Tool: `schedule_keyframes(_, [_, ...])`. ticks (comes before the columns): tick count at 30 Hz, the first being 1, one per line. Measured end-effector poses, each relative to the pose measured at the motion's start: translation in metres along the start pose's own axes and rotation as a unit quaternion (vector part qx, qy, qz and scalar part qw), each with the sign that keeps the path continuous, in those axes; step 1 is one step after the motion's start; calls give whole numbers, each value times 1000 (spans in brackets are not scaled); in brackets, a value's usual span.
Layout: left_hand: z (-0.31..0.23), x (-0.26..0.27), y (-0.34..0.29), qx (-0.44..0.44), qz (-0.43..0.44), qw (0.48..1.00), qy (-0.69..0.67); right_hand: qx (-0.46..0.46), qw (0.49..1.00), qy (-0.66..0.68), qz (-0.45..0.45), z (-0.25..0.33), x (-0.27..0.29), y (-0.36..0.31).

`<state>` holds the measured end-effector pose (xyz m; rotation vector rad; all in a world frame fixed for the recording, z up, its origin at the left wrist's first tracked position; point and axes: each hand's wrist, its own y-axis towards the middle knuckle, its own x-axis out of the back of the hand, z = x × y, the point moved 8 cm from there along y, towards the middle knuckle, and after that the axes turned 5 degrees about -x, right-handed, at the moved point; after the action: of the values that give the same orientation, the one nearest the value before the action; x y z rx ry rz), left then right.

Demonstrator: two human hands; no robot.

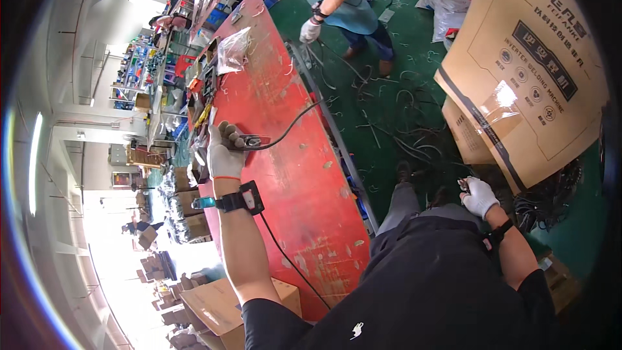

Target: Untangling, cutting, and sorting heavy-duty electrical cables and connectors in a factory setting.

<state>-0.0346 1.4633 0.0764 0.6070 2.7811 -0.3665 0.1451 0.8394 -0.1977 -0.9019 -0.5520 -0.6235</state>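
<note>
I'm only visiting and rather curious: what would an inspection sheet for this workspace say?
Surface: red table, scuffed, with pale worn patches.
Job's things: metal fitting on a dark cable.
Clutter: clear plastic bag toward the table's far end.
Hands: gloved left hand closed on the fitting; gloved right hand off the table, grip unclear.
Cables: dark floor cables, tangled.
Surroundings: large cardboard box at right; co-worker in blue beside the table.
</note>
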Motion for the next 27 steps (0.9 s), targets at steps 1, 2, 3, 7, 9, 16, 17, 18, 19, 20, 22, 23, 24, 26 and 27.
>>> schedule_keyframes(1, [6,6,3,13,18,1000,-14,24,1000,1,6,6,1,0])
schedule_keyframes(2, [16,9,4,30,38,998,-28,44,999,1,13,7,1,0])
schedule_keyframes(3, [25,16,6,24,25,999,-15,49,999,10,11,2,-3,1])
schedule_keyframes(7, [65,12,-16,39,86,995,-10,-6,999,2,40,-7,5,-8])
schedule_keyframes(9, [97,17,-34,41,25,999,-6,-37,998,10,42,-22,1,-13])
schedule_keyframes(16, [164,2,-107,38,60,997,-41,-64,997,10,46,-54,-8,-24])
schedule_keyframes(17, [169,-10,-119,39,59,997,-37,-62,993,88,55,-55,-11,-25])
schedule_keyframes(18, [170,-20,-129,36,54,997,-33,-55,983,165,67,-53,-15,-21])
schedule_keyframes(19, [172,-27,-132,20,59,997,-52,-43,968,225,98,-47,-22,-16])
schedule_keyframes(20, [170,-42,-140,-5,105,993,-45,-31,969,224,99,-36,-22,-9])
schedule_keyframes(22, [169,-60,-148,-37,84,996,-22,-49,917,360,167,-6,-28,5])
schedule_keyframes(23, [170,-65,-151,-51,79,995,-26,22,939,318,133,21,-16,12])
schedule_keyframes(24, [173,-66,-152,-52,46,998,-11,52,938,324,110,44,-10,20])
schedule_keyframes(26, [180,-67,-152,-51,-20,998,14,91,900,413,108,87,-3,42])
schedule_keyframes(27, [184,-71,-154,-27,-7,999,-16,75,893,426,126,108,5,48])
